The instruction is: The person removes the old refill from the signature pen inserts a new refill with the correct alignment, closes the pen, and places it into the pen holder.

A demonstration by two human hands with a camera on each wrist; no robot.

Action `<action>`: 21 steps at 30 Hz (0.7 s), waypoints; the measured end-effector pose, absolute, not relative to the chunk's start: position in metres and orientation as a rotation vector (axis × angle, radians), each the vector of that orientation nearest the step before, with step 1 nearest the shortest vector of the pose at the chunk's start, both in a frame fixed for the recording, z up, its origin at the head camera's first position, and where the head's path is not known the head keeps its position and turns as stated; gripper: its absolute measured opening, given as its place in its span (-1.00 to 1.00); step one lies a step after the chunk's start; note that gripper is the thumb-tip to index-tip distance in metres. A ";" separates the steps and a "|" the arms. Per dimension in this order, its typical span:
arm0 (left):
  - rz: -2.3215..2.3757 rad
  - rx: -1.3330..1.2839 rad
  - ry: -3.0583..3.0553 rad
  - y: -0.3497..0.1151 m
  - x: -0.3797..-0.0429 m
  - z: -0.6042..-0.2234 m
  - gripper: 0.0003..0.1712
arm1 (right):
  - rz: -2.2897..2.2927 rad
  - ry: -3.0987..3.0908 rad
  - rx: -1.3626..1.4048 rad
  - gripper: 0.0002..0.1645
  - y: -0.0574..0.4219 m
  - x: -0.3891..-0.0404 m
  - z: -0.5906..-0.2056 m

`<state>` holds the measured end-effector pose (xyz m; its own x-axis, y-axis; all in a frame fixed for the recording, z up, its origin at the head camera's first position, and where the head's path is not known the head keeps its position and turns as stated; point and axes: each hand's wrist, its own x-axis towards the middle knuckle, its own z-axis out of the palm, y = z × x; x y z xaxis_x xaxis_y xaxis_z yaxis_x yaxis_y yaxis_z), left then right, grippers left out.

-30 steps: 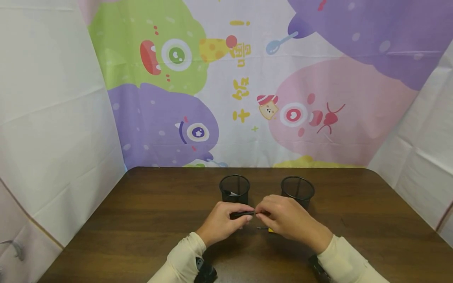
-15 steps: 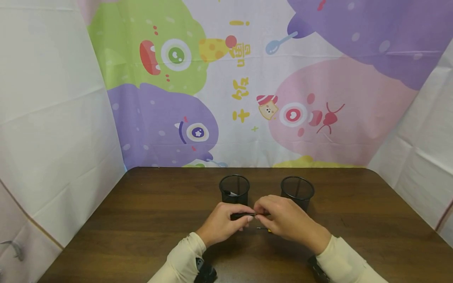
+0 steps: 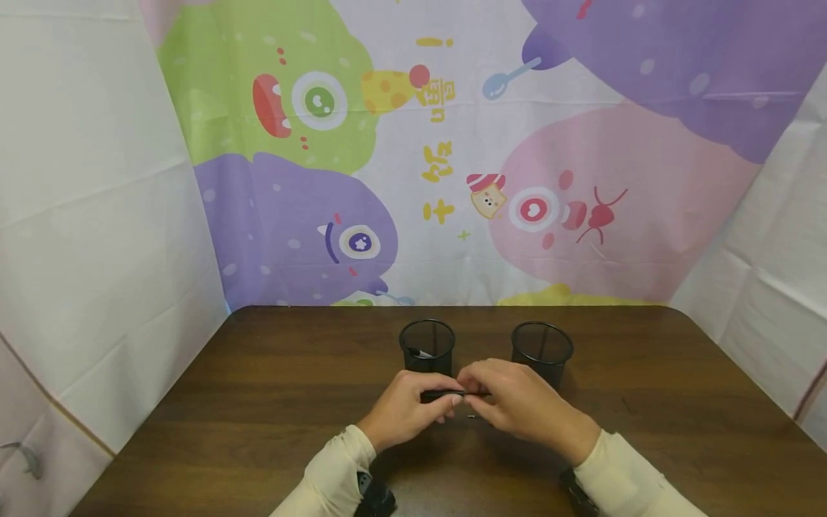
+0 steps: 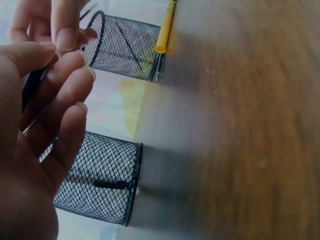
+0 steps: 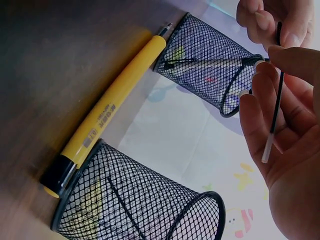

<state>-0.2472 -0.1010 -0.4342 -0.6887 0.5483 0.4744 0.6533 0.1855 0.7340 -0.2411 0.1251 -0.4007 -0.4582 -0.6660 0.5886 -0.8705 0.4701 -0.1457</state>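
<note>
Both arms reach in from the bottom of the head view in a cream left sleeve (image 3: 329,470) and a cream right sleeve (image 3: 633,474). The arms lean in toward each other, and the fingertips come close together above the brown wooden table (image 3: 291,373).

The left hand (image 3: 403,411) has its thumb on one side and its fingers bent on the other, grasping a black pen barrel (image 4: 31,90). The barrel lies nearly flat and points across at the other hand. The lower fingers of this hand are softly curved.

The right hand (image 3: 526,403) bends in from the other side. Its thumb and finger pinch a thin ink refill (image 5: 278,102). The refill is mostly black with a clear end, and that end runs down in front of the curved fingers. Its other end is right by the left hand, but I can't tell if it goes inside the barrel.

Under the right hand, a yellow pen (image 5: 110,102) lies on the table. It has a black end and a pointy tip, and in the head view only a bit of the tip peeks out.

Behind the hands stand two black mesh cups. The left cup (image 3: 429,365) has a black and pale pen (image 5: 200,64) leaning in it. The right cup (image 3: 553,373) stands near it, with a gap between them. At the back hangs a cloth (image 3: 420,262) with big, bright monsters on it
</note>
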 end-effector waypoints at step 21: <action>-1.533 -1.104 -2.365 -0.101 -0.234 -0.417 -0.87 | 0.555 -2.348 1.241 -0.61 0.133 -0.245 -0.401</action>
